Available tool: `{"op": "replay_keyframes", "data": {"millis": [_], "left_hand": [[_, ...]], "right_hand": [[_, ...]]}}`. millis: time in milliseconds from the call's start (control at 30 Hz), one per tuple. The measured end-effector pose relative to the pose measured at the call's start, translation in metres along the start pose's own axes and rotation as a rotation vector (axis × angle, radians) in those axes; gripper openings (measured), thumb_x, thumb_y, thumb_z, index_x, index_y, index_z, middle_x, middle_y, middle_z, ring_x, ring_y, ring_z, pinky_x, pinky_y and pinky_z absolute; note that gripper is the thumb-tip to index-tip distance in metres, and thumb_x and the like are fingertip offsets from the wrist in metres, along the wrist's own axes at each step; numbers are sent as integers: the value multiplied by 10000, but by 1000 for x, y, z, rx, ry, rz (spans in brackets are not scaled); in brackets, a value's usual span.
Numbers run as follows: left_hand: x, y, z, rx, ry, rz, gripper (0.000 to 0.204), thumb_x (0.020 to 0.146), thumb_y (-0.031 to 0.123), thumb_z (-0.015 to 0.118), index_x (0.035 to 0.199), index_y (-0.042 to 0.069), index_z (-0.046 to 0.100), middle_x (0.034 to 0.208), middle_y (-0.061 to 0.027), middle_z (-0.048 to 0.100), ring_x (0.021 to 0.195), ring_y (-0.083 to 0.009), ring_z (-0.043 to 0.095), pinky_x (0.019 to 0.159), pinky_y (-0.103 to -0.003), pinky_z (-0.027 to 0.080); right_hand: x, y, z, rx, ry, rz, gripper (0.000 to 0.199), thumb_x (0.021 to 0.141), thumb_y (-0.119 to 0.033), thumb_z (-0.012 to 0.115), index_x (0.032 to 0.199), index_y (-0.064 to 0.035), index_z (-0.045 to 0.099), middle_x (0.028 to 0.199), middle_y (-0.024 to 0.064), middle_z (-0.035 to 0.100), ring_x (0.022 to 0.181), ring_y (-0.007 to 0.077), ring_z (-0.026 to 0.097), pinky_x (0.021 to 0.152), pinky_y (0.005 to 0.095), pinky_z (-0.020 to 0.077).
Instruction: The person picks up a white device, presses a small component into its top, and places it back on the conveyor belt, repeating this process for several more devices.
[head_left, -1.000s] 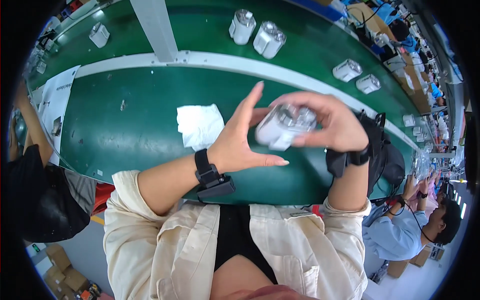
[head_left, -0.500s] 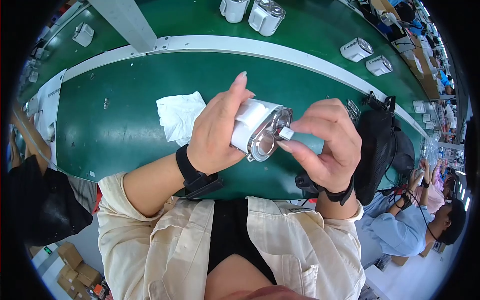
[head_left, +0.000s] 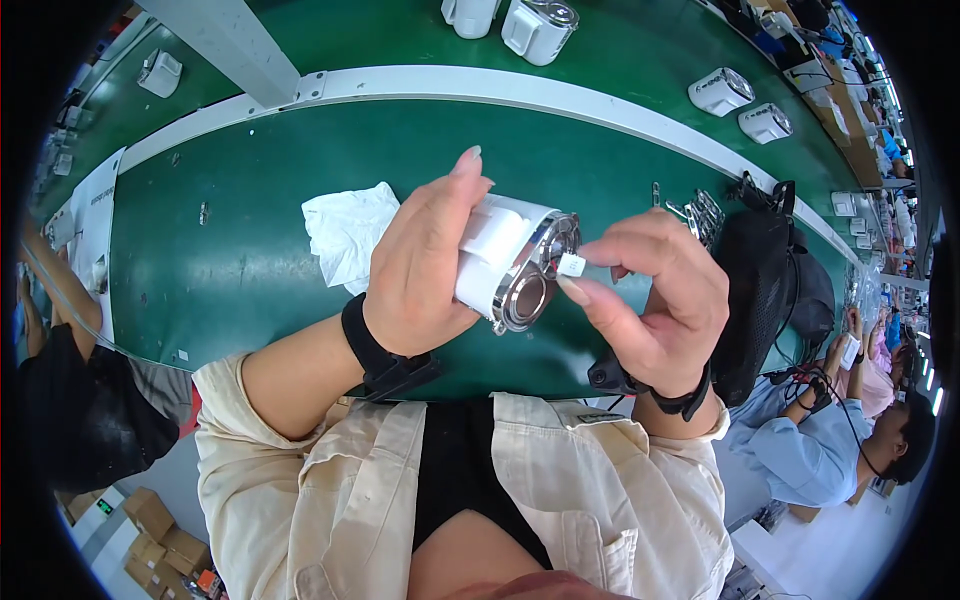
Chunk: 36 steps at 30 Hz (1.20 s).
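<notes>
My left hand (head_left: 425,260) wraps round a white oval-bodied device (head_left: 486,275), holding it tilted above the green table. Its shiny chrome-rimmed end with two round openings faces my right hand (head_left: 665,290). Between the thumb and forefinger of that hand is a small white block (head_left: 571,265), close against the middle of the chrome end. A bit of red, perhaps thin wire, shows beside the block; how it joins the device cannot be made out.
A crumpled white cloth (head_left: 352,232) lies on the green table (head_left: 240,270) left of my hands. Small metal parts (head_left: 704,215) and a black mesh bag (head_left: 748,300) lie to the right. Similar white devices (head_left: 538,30) stand beyond a white rail (head_left: 450,84). People sit at both sides.
The device has shifted slightly left in my left hand's grip, its chrome end turned a little more into view. My right hand still pinches the white block.
</notes>
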<state>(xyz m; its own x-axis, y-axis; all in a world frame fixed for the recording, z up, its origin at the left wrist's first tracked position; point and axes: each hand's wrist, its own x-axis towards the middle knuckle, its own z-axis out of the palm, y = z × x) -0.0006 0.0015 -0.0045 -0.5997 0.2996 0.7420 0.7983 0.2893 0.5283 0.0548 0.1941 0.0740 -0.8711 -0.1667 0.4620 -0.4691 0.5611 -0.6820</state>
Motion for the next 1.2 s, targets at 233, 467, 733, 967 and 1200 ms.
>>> {"op": "replay_keyframes", "data": {"millis": [233,467,733,967,1200], "left_hand": [[-4,7,-2,-325,-199,-254,921,642,107,823,1417,-18,340,1048,-186,636,888,-307,652,773,-362,534],[-7,4,-1,-349,-186,-238,931,643,116,824,1432,21,338,1033,-166,641,894,-297,654,784,-354,529],[-3,8,0,-199,-144,-212,891,647,110,826,1400,-17,368,981,-160,637,853,-287,652,735,-343,535],[-2,5,1,-24,-96,-135,846,658,120,821,1365,-61,393,934,-160,631,813,-282,646,701,-339,535],[-1,3,2,91,-68,-37,816,669,133,817,1345,-79,411,906,-154,630,792,-284,643,682,-333,532]], "right_hand": [[8,14,-7,102,-67,-119,240,667,-1,771,897,-2,703,774,86,634,634,191,586,528,274,445],[2,13,-3,103,-52,-131,288,670,25,752,955,7,718,775,90,633,623,183,576,518,279,440],[2,10,1,-98,-75,-233,324,711,36,706,1033,57,681,802,124,616,631,217,565,540,299,443],[0,5,12,-362,-57,-314,380,698,15,673,1067,96,644,810,139,601,614,257,567,537,325,458],[-11,4,27,-376,4,-238,368,718,-9,661,1073,90,647,764,132,586,580,266,559,525,322,461]]}}
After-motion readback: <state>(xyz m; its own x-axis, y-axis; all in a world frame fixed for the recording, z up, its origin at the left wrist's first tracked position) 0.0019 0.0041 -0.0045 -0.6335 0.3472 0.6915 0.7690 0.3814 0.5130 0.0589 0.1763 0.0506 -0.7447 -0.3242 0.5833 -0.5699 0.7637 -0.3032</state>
